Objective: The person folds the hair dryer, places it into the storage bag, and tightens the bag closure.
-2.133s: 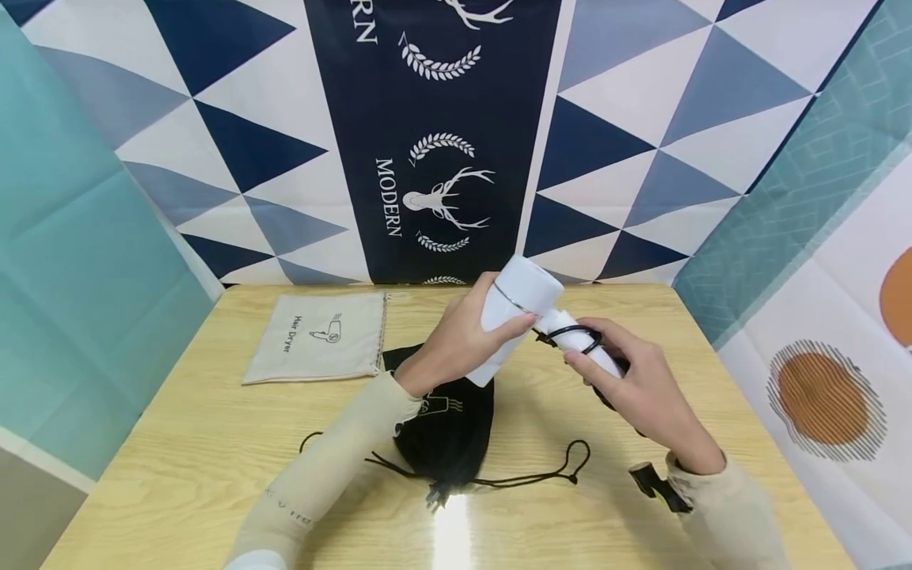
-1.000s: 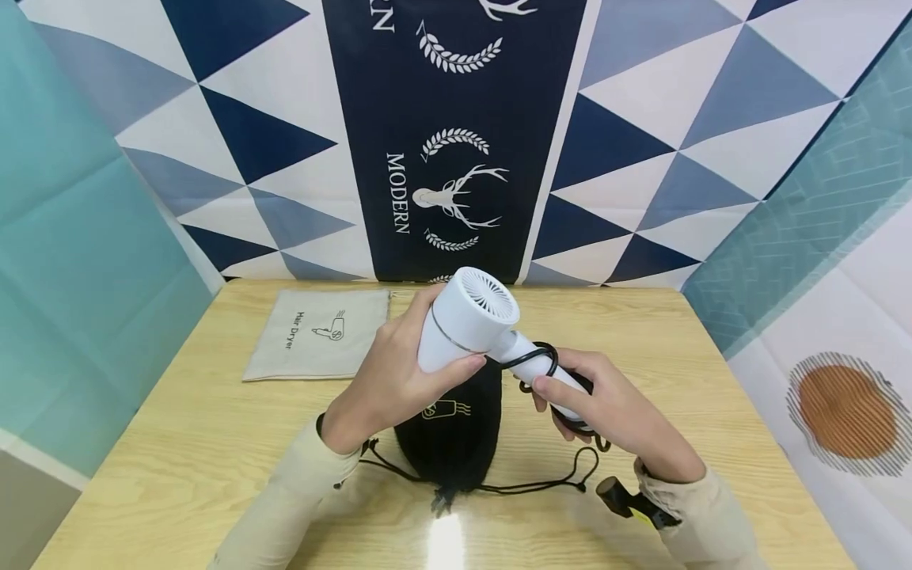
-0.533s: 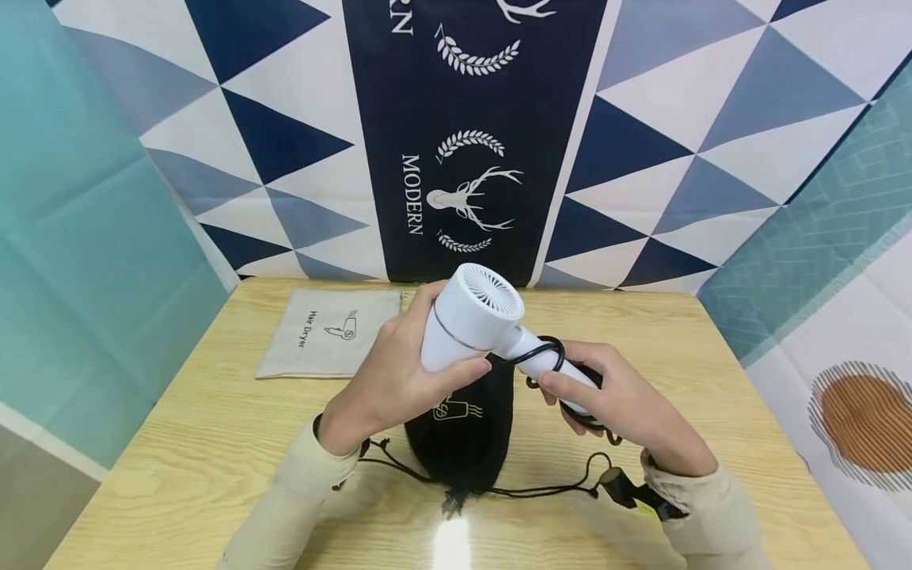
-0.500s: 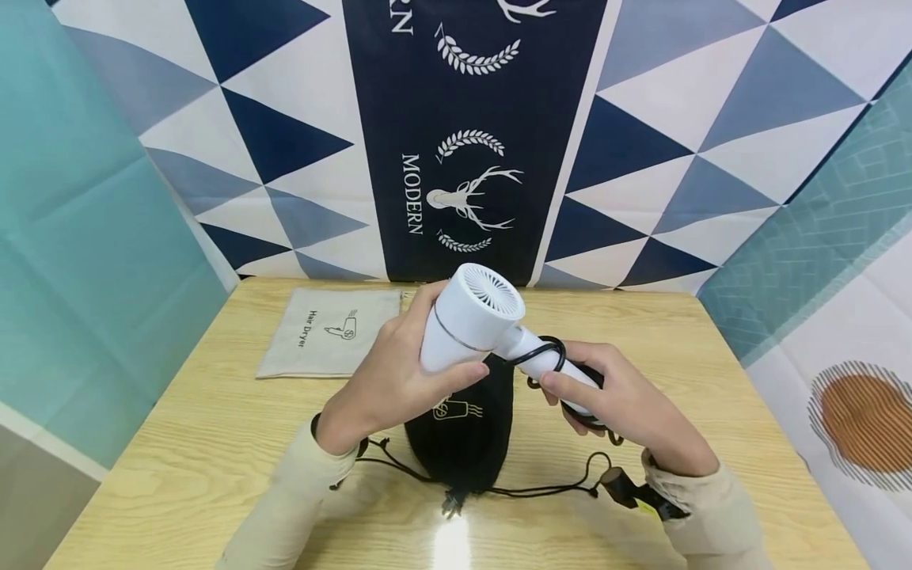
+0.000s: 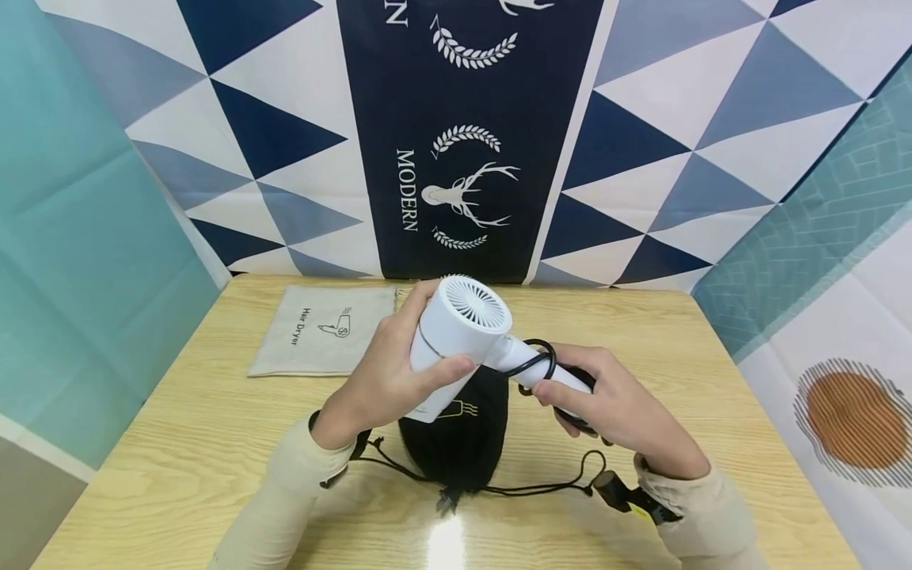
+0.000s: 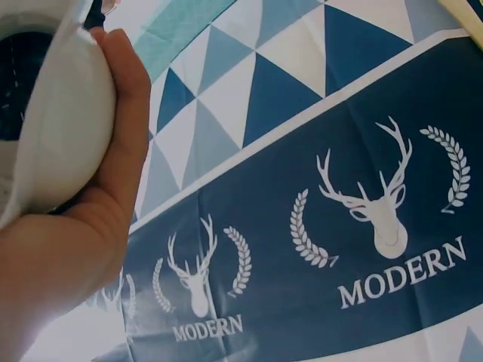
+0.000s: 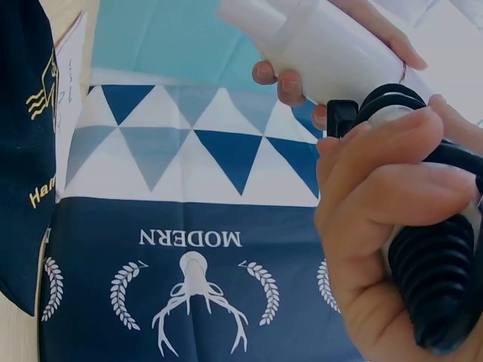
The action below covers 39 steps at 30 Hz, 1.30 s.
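A white hair dryer (image 5: 456, 332) is held up above the table, its vented end facing the head camera. My left hand (image 5: 399, 356) grips the barrel, thumb across the near side. Around the handle, which has a black cord (image 5: 545, 360) wound about it, my right hand (image 5: 606, 396) curls its fingers. In the right wrist view the black ribbed cord end (image 7: 434, 279) shows against the right palm. Below the dryer lies a black drawstring bag (image 5: 456, 443) with a gold dryer print, partly covered by the barrel and left hand.
A light grey cloth bag (image 5: 313, 332) printed "Hair Dryer" lies flat at the back left of the wooden table (image 5: 178, 443). Black drawstrings (image 5: 541, 487) spread out from the black bag. A patterned wall covering (image 5: 463, 158) rises behind the table's back edge.
Two seconds ago the dryer was higher and turned away; it has since come nearer, showing its vented end. In the last half second, it tilted slightly, revealing the barrel's lower end.
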{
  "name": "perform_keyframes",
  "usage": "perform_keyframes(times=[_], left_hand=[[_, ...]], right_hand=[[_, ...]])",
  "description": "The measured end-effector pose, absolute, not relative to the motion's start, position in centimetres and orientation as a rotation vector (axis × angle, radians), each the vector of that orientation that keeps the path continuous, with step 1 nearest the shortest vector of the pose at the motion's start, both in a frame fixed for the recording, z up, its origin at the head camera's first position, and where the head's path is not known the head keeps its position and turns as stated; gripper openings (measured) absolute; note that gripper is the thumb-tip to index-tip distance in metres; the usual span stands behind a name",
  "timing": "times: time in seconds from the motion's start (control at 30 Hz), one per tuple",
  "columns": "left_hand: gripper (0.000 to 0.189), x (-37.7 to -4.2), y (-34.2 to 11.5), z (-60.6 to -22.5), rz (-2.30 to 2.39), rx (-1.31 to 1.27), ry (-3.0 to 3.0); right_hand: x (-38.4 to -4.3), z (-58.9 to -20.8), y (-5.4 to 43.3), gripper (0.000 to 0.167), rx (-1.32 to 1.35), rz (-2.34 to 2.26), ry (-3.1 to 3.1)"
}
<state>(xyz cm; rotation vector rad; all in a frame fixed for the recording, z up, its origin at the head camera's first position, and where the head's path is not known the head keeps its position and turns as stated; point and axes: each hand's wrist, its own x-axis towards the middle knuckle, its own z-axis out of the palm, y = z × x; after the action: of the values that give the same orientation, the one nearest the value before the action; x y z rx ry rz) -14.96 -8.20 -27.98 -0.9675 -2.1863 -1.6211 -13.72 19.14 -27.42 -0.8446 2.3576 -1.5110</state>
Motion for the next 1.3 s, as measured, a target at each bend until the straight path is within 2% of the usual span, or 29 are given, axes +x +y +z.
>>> perform_keyframes(times=[0.33, 0.93, 1.3], left_hand=[[0.073, -14.9, -7.2, -28.5, -1.662, -0.992, -2.037], [0.072, -14.2, -7.0, -28.6, -1.607, -1.008, -1.932], [0.076, -14.0, -6.6, -28.8, -1.594, -1.038, -1.816]], right_hand=[[-13.1, -26.8, 19.6, 0.003, -0.788, -1.501, 2.489], [-12.2, -26.6, 19.3, 0.006, -0.843, -1.527, 2.544], [-11.9, -26.9, 19.3, 0.019, -0.936, -1.56, 2.565]])
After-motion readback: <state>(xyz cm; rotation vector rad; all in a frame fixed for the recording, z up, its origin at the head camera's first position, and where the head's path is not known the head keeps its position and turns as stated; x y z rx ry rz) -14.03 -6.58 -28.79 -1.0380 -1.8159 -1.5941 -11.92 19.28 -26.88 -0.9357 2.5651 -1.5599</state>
